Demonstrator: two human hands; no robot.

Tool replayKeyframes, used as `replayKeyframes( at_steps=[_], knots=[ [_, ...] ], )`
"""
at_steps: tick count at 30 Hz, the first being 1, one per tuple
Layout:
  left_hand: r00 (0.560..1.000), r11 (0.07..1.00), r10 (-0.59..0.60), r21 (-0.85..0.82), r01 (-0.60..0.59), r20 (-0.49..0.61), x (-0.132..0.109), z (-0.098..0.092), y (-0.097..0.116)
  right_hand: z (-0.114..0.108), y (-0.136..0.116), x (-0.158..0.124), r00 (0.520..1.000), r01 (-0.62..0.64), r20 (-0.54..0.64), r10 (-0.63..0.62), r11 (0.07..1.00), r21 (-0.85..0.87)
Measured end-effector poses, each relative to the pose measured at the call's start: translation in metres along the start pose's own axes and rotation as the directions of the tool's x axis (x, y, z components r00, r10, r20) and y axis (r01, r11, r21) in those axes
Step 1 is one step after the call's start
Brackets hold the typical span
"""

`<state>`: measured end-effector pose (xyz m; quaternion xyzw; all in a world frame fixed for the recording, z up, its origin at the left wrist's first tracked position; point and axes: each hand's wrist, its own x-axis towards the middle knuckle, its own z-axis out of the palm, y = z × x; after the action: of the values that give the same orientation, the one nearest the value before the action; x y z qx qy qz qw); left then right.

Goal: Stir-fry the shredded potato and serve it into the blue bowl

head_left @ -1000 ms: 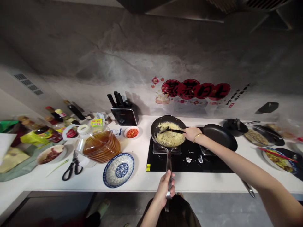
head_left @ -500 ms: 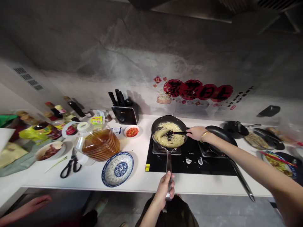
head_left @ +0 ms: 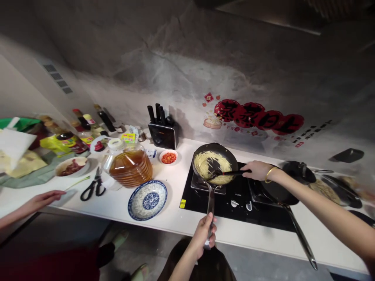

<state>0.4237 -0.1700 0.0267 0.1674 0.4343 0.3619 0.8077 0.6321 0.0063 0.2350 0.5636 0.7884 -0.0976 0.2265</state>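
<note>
My left hand (head_left: 204,234) is closed around the metal handle of a dark frying pan (head_left: 226,151) on the left burner. Pale yellow shreds (head_left: 202,163), resembling shredded potato, lie in the pan, with some dark bare pan showing among them. From the right, my right hand (head_left: 258,170) grips a dark-handled spatula (head_left: 231,173). Its head sits low in the pan, partly covered by shreds. Another pan (head_left: 279,191) rests on the right burner, under my right forearm.
Left of the black hob (head_left: 202,207) are a blue-and-white plate (head_left: 134,199), an oil jug (head_left: 131,168), a bowl of chopped red chilli (head_left: 169,157), scissors (head_left: 88,191), a meat bowl (head_left: 72,167) and a knife block (head_left: 164,136). A co-worker's hand (head_left: 47,198) reaches over the counter's left edge.
The view has turned and tilted slightly. My right hand has drawn the spatula rightward and nearer in the pan, shifting the shreds. The co-worker's hand has risen to the counter.
</note>
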Motion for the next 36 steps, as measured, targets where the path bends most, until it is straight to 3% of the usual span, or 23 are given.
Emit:
replayKeyframes(
  at_steps=[4,7,10,14,18,21,26,30,33,36],
  knots=[
    [1.000,1.000,-0.004,0.009,0.004,-0.013,0.001,-0.001,0.000,0.019,-0.035,0.044,0.985,-0.118,-0.125,0.118,0.993,0.008],
    [1.000,1.000,-0.008,0.007,0.008,-0.014,0.001,0.000,0.001,0.024,-0.037,0.061,0.972,-0.201,-0.120,0.201,0.979,0.011],
    [1.000,1.000,-0.005,0.005,0.005,-0.002,-0.001,0.001,0.002,0.015,-0.010,0.045,0.973,-0.227,-0.047,0.226,0.974,-0.002],
    [1.000,1.000,0.004,-0.011,-0.004,0.023,-0.002,0.000,0.001,-0.004,0.036,-0.007,0.988,-0.144,0.059,0.143,0.989,0.011],
    [1.000,1.000,-0.010,-0.014,0.011,0.024,0.001,0.000,-0.001,-0.005,0.042,-0.038,0.997,-0.063,0.043,0.062,0.998,0.027],
    [1.000,1.000,-0.011,-0.022,0.011,0.019,0.002,-0.001,-0.002,0.014,0.019,-0.031,0.994,-0.106,0.003,0.106,0.994,-0.026],
    [1.000,1.000,0.004,-0.017,-0.003,0.019,0.000,-0.001,-0.001,0.048,-0.011,0.021,0.950,-0.266,-0.169,0.264,0.964,0.008],
    [1.000,1.000,0.008,-0.023,-0.007,0.021,0.000,-0.001,0.000,0.053,-0.009,0.050,0.951,-0.272,-0.126,0.281,0.959,0.082],
    [1.000,1.000,0.004,-0.028,-0.003,0.023,0.000,-0.001,0.000,0.045,0.003,0.036,0.973,-0.210,-0.075,0.218,0.972,0.102],
    [1.000,1.000,-0.007,-0.020,0.007,0.029,-0.001,-0.001,0.001,0.027,0.023,0.000,0.985,-0.160,-0.052,0.163,0.985,0.067]
  ],
)
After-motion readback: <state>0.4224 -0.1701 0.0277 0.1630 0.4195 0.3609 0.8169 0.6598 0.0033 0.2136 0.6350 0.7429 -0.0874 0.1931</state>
